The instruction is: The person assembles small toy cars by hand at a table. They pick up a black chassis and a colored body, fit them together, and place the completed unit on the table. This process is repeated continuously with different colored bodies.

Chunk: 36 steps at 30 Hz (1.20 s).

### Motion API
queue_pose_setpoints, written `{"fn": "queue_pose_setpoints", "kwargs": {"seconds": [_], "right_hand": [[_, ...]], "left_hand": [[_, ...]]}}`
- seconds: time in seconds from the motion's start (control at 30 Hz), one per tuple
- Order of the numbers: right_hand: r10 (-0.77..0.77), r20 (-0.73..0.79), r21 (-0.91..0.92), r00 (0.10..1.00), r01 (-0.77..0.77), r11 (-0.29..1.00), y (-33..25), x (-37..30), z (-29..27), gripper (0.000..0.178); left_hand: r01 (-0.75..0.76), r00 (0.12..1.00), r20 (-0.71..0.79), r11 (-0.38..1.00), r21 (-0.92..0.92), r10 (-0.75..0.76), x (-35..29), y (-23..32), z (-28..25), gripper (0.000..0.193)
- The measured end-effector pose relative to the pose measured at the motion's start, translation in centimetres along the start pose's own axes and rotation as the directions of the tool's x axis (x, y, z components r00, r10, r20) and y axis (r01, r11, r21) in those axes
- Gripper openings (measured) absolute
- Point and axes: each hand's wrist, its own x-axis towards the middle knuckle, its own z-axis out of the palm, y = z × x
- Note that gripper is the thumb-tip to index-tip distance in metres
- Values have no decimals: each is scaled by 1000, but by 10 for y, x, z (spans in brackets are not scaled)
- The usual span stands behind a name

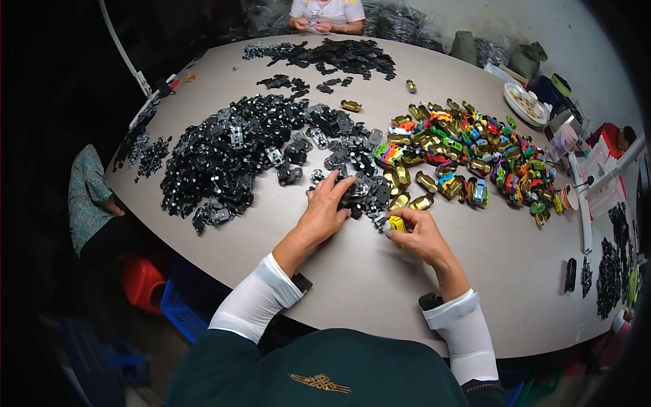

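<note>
My left hand (327, 207) reaches forward with fingers spread, its fingertips on the near edge of a heap of black toy car bases (230, 149). My right hand (415, 234) is closed on a small yellow toy car shell (398, 224), held just above the table (352, 271). To the right of both hands lies a pile of shiny coloured toy car shells (468, 152), gold, red, green and blue. A few gold shells (413, 201) lie close to my right hand.
A second heap of black parts (339, 55) lies at the far side, where another person's hands (317, 26) work. A person in a patterned top (88, 197) sits at the left edge. Trays, cups and small boxes (563, 115) crowd the right. Red and blue stools (163, 288) stand below.
</note>
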Motion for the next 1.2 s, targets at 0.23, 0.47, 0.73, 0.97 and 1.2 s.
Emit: {"fn": "queue_pose_setpoints", "kwargs": {"seconds": [0.23,0.47,0.73,0.97,1.2], "right_hand": [[6,29,25,1000,-6,1000,-3,-1,-1,48],[-23,104,278,994,-7,961,3,0,-4,35],[-5,50,396,999,-15,918,-17,-7,1,25],[-25,6,504,1000,19,864,-15,-7,6,22],[4,38,515,999,-23,857,-7,-8,-9,21]], "left_hand": [[-58,988,-153,957,-285,15,-5,-1,1,34],[70,972,-189,938,-339,-141,-14,-7,1,33],[162,944,23,403,-901,-330,-10,0,-9,32],[274,950,222,240,-931,-220,-11,35,14,29],[186,982,164,472,-862,-89,-1,45,31,41]]}}
